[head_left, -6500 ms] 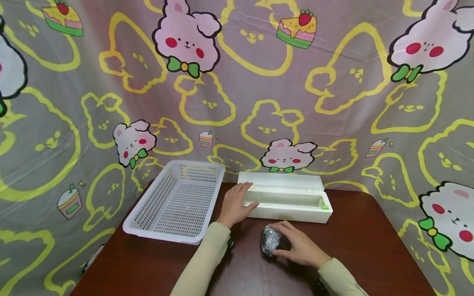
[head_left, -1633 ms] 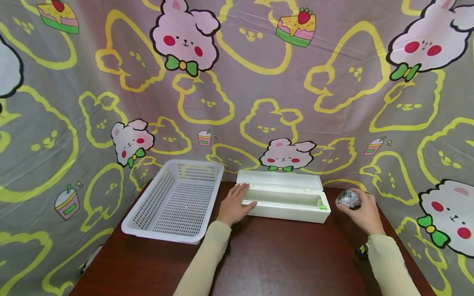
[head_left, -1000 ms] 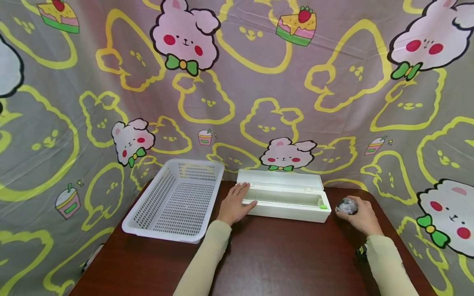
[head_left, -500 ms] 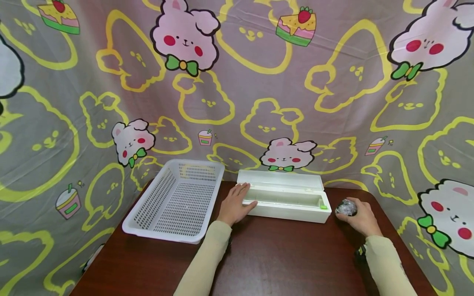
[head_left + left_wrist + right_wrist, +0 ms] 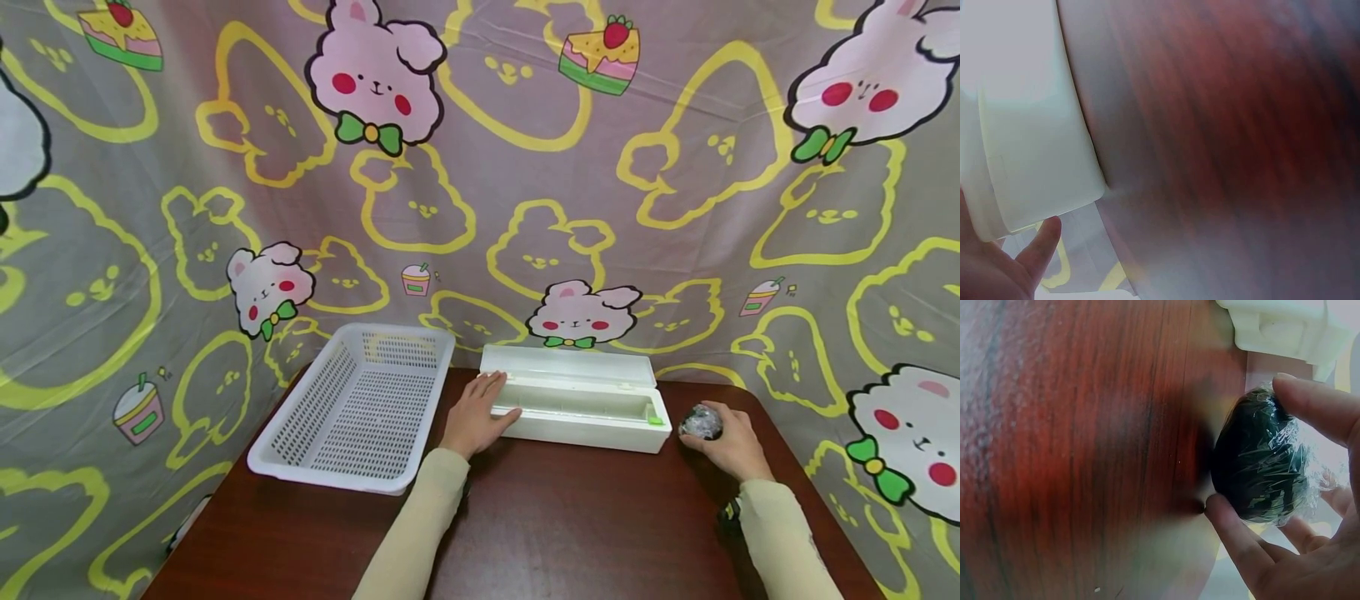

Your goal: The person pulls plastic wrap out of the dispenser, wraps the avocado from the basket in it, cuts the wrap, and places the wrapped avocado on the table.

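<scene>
My right hand (image 5: 738, 446) grips a dark green, egg-shaped thing wrapped in clear cling film (image 5: 701, 422), to the right of the white dispenser. In the right wrist view the wrapped thing (image 5: 1263, 462) sits between thumb and fingers, with loose film bunched on the palm side. It is very close to the tabletop; whether it touches I cannot tell. My left hand (image 5: 477, 417) rests with spread fingers on the left end of the long white cling film dispenser (image 5: 588, 435). The dispenser's lid (image 5: 577, 364) is up, and a green slider (image 5: 655, 419) sits at its right end.
A white perforated plastic basket (image 5: 341, 479) stands on the left of the dark red-brown table (image 5: 577, 525). The patterned cloth (image 5: 540, 183) hangs close behind the dispenser and along both sides of the table.
From the table's middle, my right hand has carried the wrapped thing to the right of the dispenser. It then came slightly nearer and has stayed almost still. The left hand has kept its place.
</scene>
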Motion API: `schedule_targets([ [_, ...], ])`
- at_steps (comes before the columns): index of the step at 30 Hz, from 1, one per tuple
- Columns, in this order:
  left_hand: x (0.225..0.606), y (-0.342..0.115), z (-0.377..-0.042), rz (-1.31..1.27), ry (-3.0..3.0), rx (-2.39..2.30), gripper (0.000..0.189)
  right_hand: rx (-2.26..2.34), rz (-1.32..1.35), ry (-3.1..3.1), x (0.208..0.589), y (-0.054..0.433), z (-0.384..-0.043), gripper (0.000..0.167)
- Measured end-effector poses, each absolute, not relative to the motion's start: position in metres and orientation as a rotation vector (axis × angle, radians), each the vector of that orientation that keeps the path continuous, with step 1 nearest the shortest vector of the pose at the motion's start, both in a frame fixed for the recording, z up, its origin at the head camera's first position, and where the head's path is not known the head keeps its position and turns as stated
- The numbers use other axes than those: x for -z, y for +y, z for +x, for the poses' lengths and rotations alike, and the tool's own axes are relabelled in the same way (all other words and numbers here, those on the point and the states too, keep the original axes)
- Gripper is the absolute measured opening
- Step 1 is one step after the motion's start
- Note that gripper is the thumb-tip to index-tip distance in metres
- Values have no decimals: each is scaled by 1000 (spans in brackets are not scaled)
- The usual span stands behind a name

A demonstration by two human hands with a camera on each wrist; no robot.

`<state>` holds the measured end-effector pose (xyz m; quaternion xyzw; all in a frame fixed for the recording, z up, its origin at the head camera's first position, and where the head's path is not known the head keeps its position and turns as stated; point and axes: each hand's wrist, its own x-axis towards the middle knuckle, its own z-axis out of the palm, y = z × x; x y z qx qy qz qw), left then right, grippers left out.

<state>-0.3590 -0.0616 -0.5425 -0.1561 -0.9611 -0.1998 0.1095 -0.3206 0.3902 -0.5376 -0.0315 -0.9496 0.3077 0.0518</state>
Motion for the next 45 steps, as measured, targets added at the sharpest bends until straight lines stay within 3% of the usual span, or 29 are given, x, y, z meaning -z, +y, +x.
schedule_targets([
  [45,542,-62,-358,-469,-2806,599,79,-925,-59,-2891,540,386,-317,94],
])
